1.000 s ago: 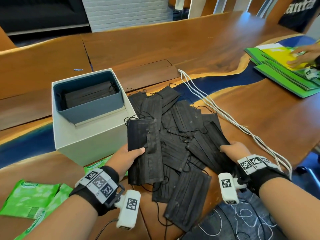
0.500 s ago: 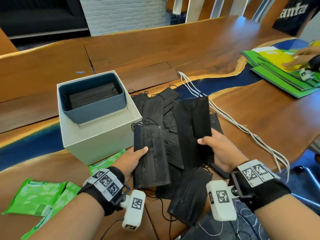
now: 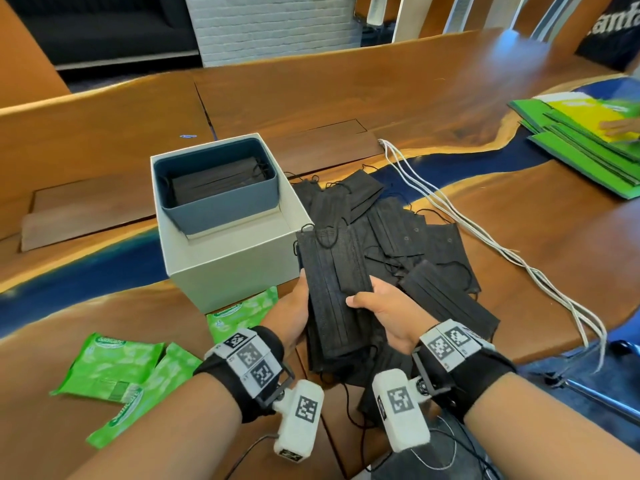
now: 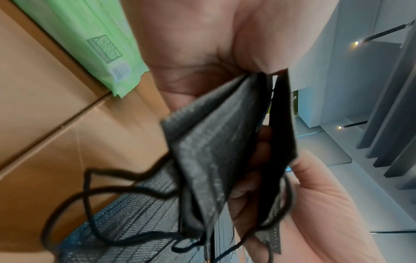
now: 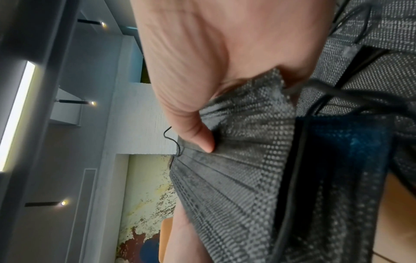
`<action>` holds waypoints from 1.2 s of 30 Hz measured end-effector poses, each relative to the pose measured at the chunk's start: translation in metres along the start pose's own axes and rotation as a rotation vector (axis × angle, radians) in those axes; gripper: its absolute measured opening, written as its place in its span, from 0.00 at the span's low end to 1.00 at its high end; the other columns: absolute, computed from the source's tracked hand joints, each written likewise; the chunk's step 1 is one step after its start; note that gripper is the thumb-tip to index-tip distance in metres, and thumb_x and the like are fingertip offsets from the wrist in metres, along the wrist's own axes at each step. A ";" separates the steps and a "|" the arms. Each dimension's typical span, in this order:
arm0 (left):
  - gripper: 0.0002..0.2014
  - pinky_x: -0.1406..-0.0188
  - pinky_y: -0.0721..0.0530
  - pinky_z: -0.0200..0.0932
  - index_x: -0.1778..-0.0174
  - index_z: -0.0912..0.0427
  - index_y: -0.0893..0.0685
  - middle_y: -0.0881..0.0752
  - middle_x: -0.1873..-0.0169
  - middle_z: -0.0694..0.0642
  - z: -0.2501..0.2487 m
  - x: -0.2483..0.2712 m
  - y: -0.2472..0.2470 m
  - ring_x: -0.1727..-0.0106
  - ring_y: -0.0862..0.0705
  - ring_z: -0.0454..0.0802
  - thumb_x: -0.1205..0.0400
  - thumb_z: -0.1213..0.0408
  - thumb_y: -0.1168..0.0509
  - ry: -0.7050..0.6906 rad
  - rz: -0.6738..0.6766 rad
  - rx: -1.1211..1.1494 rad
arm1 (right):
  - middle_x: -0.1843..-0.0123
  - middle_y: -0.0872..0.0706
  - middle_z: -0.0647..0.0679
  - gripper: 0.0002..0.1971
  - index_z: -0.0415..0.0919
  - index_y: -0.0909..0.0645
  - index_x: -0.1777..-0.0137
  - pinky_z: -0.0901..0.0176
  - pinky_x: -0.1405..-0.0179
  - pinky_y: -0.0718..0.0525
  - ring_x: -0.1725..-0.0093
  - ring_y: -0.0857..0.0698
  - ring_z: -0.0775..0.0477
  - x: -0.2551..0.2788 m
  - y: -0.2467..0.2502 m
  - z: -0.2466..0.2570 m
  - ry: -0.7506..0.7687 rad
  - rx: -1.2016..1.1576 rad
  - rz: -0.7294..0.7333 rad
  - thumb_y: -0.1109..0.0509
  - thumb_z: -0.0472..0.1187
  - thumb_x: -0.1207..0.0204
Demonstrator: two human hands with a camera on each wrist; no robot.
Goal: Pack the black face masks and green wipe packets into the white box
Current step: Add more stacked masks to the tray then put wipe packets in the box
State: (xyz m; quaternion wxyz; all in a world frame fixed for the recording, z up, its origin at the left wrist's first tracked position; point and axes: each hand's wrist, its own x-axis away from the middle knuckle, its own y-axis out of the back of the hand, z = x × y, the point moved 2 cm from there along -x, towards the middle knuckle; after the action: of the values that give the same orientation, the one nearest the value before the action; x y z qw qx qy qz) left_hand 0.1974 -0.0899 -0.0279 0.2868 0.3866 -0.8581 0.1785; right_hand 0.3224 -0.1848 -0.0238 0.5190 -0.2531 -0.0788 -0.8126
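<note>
Both hands hold a small stack of black face masks (image 3: 332, 289) just above the table, right of the white box (image 3: 228, 268). My left hand (image 3: 294, 313) grips the stack's left edge; in the left wrist view the masks (image 4: 225, 160) sit pinched against its palm. My right hand (image 3: 384, 310) holds the right side, thumb on top, as the right wrist view shows on the masks (image 5: 236, 178). Inside the box, a grey-blue inner tray (image 3: 221, 206) contains black masks. A loose pile of black masks (image 3: 415, 244) lies behind my hands. Green wipe packets (image 3: 114, 368) lie at the front left.
One more green packet (image 3: 242, 313) lies against the box's front. White cords (image 3: 485, 244) trail across the table to the right of the pile. At far right, another person's hand (image 3: 620, 128) rests on green and yellow folders (image 3: 581, 147).
My right hand lifted a mask from the pile and brought it left onto the mask in my left hand. Both hands now hold the joined stack together.
</note>
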 end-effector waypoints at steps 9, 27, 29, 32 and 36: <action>0.39 0.36 0.18 0.57 0.39 0.56 0.14 0.12 0.44 0.59 0.002 -0.009 0.011 0.43 0.13 0.57 0.26 0.27 0.50 -0.010 -0.085 -0.011 | 0.43 0.10 0.44 0.13 0.39 0.18 0.39 0.39 0.35 0.19 0.40 0.13 0.42 -0.003 -0.010 -0.005 -0.023 0.065 -0.039 0.33 0.35 0.23; 0.19 0.34 0.19 0.58 0.33 0.56 0.21 0.14 0.40 0.58 -0.005 -0.001 0.002 0.41 0.14 0.56 0.17 0.51 0.39 -0.114 0.103 -0.120 | 0.48 0.09 0.44 0.13 0.39 0.16 0.42 0.45 0.44 0.13 0.48 0.10 0.44 -0.002 -0.006 -0.005 0.079 0.187 -0.121 0.27 0.40 0.26; 0.22 0.34 0.20 0.58 0.33 0.57 0.21 0.14 0.41 0.57 -0.008 -0.001 0.004 0.40 0.15 0.57 0.19 0.50 0.36 -0.127 0.079 -0.133 | 0.49 0.09 0.46 0.12 0.41 0.16 0.46 0.50 0.49 0.12 0.50 0.10 0.46 -0.001 -0.005 0.000 0.094 0.206 -0.123 0.26 0.45 0.26; 0.19 0.36 0.18 0.55 0.34 0.58 0.21 0.13 0.43 0.59 -0.018 0.004 0.005 0.42 0.14 0.56 0.16 0.53 0.39 -0.150 0.043 -0.105 | 0.52 0.17 0.51 0.13 0.44 0.22 0.50 0.59 0.58 0.21 0.54 0.18 0.53 0.003 0.001 0.010 0.131 0.285 -0.202 0.30 0.53 0.24; 0.13 0.44 0.16 0.50 0.38 0.58 0.21 0.12 0.49 0.57 -0.034 0.011 0.006 0.49 0.13 0.53 0.14 0.57 0.42 -0.191 0.063 0.030 | 0.42 0.16 0.51 0.20 0.46 0.23 0.41 0.57 0.50 0.20 0.44 0.18 0.54 0.004 0.011 0.011 0.089 0.319 -0.156 0.32 0.59 0.25</action>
State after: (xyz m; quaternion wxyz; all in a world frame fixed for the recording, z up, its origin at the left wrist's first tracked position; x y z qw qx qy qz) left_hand 0.1992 -0.0742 0.0049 0.1918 0.3790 -0.8906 0.1627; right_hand 0.3343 -0.1886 -0.0144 0.4909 -0.1244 -0.2031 -0.8381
